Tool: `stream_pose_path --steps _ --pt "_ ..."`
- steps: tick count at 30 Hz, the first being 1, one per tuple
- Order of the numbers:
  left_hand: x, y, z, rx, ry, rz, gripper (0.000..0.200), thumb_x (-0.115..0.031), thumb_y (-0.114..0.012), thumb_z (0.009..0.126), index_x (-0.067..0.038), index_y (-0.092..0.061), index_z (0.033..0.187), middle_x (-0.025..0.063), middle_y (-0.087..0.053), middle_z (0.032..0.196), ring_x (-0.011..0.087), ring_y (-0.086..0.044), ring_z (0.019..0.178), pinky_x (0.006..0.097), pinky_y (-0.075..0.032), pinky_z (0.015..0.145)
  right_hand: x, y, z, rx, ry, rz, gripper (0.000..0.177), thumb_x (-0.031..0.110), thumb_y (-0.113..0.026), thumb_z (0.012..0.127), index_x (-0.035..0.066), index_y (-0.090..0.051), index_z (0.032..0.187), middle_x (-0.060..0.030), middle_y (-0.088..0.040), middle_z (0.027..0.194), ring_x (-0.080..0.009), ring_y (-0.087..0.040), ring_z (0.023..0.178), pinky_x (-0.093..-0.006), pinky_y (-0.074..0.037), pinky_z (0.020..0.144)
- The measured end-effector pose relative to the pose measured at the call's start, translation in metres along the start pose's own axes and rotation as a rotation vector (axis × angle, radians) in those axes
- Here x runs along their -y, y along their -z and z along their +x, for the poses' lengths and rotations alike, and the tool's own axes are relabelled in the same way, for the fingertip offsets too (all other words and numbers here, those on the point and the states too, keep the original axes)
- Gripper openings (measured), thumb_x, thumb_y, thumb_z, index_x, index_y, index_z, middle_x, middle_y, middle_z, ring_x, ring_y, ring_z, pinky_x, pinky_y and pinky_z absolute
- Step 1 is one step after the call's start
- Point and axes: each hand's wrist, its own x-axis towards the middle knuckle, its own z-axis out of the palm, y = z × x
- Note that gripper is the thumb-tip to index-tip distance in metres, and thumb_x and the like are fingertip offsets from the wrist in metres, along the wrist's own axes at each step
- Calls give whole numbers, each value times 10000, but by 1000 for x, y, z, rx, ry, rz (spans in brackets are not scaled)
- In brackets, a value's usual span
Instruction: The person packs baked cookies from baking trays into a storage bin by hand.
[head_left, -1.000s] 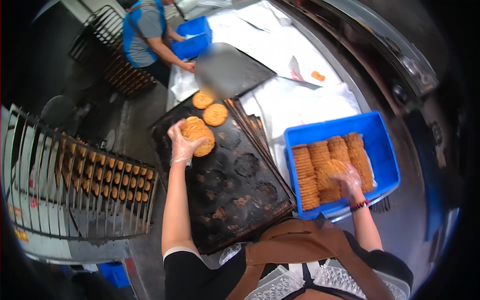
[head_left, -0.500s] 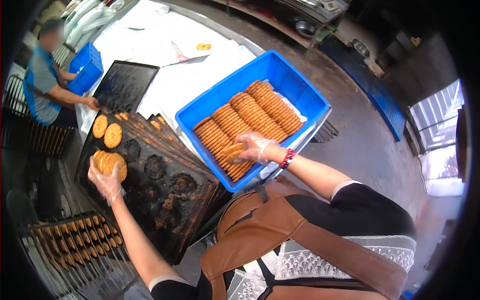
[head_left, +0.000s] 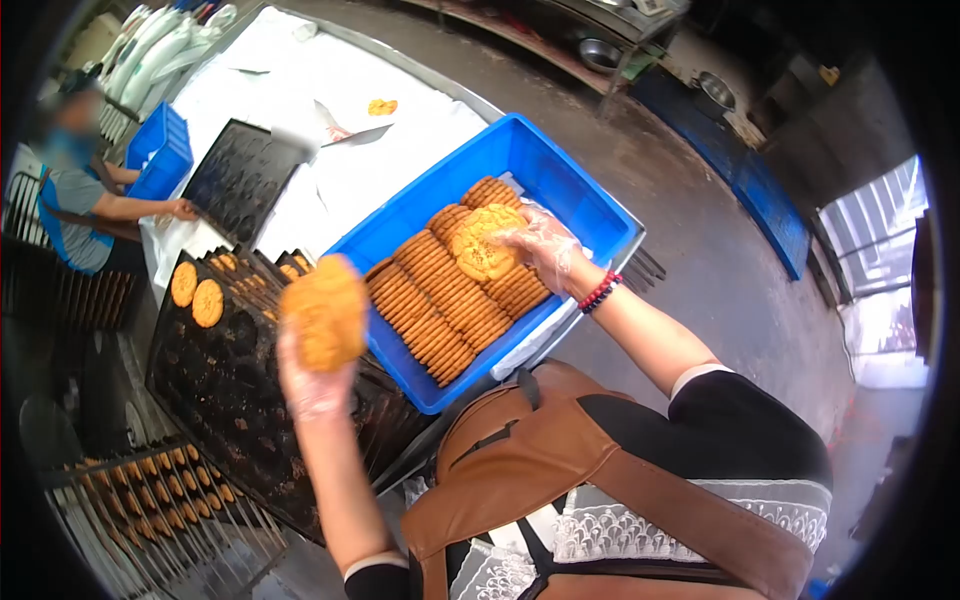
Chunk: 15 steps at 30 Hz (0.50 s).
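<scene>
A bunch of round golden cookies point(head_left: 325, 308), blurred by motion, is gripped in my left hand point(head_left: 318, 385), which wears a clear plastic glove. It is over the right side of the dark baking tray point(head_left: 215, 400), close to the blue crate point(head_left: 425, 392). My right hand point(head_left: 548, 245), gloved too, pinches a cookie point(head_left: 485, 243) face-up over the crate; whether more lie under it is hidden. Rows of cookies standing on edge point(head_left: 430, 310) fill much of the crate. Two loose cookies point(head_left: 208, 303) lie at the tray's far left corner.
At the left, a person in a blue and grey top point(head_left: 85, 205) holds another dark tray point(head_left: 245, 180) beside a second blue crate point(head_left: 165, 150). A white-covered table point(head_left: 350, 90) carries a broken cookie piece point(head_left: 382, 106). A rack with cookie-laden trays point(head_left: 165, 490) stands at lower left.
My left hand has lifted its cookies off the tray and swung right towards the crate. My right hand has moved from the crate's near rows to farther back. The view has shifted slightly.
</scene>
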Motion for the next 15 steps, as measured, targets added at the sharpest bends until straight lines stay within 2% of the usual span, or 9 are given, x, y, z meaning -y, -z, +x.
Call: stream_pose_path --steps 1,2,4,5,6,7,10,12,15 --pt "27 -3 8 -76 31 -40 762 -362 -873 909 -127 -557 1560 111 -608 1554 312 -602 1415 502 -532 1185 4 -6 -1 -4 -25 12 495 177 -826 971 48 -626 1405 -51 -778 1244 -145 -743 1076 -286 -584 848" --pt "55 -6 18 -153 83 -103 742 -346 -881 890 -123 -580 1530 95 -631 1527 318 -618 1392 524 -545 1163 8 -15 0 17 -30 51 463 166 -812 975 56 -633 1388 -47 -779 1235 -119 -736 1053 -268 -567 830" --pt "96 -20 26 -84 186 -82 647 -460 -803 941 -169 -626 1491 96 -665 1492 344 -653 1346 628 -525 1115 6 -19 2 3 -41 58 417 146 -803 973 39 -640 1343 -70 -778 1231 -148 -737 1088 -306 -582 890" --pt "117 -13 37 -45 225 -194 584 -486 -756 979 -185 -649 1467 88 -672 1484 333 -655 1325 606 -518 1081 4 -20 1 -31 -52 59 372 127 -793 971 22 -647 1298 -92 -777 1226 -177 -738 1123 -345 -596 950" --pt "128 -23 39 -62 246 -232 564 -482 -739 995 -181 -652 1464 81 -678 1476 322 -652 1317 583 -514 1070 -1 -24 0 0 23 206 392 124 -781 977 -1 -642 1322 -100 -777 1223 -209 -729 1168 -354 -575 1034" --pt "137 -31 42 -79 268 -270 545 -478 -721 1011 -178 -656 1461 74 -684 1468 311 -649 1309 561 -510 1060 -12 -17 7 51 91 142 460 137 -773 1001 -28 -596 1392 -119 -746 1302 -222 -696 1252 -345 -541 1104" --pt "153 -24 53 -120 276 -272 516 -473 -690 1036 -173 -665 1455 65 -691 1458 295 -637 1310 544 -497 1063 -37 -5 16 -25 145 72 564 181 -778 1020 -36 -532 1479 -131 -703 1395 -209 -662 1307 -328 -525 1117" --pt "158 -19 54 -193 252 -228 507 -468 -692 1036 -168 -675 1445 64 -701 1452 300 -647 1317 560 -510 1072 -46 -1 22 -122 91 -197 671 208 -790 1024 -35 -466 1560 -159 -653 1469 -199 -623 1360 -321 -504 1145" --pt "165 -6 60 -195 238 -191 497 -450 -704 1032 -185 -676 1451 64 -705 1456 300 -656 1321 567 -530 1070 7 -16 -6 -82 -13 -144 697 238 -753 1052 -35 -429 1606 -170 -626 1521 -228 -594 1410 -327 -473 1184"
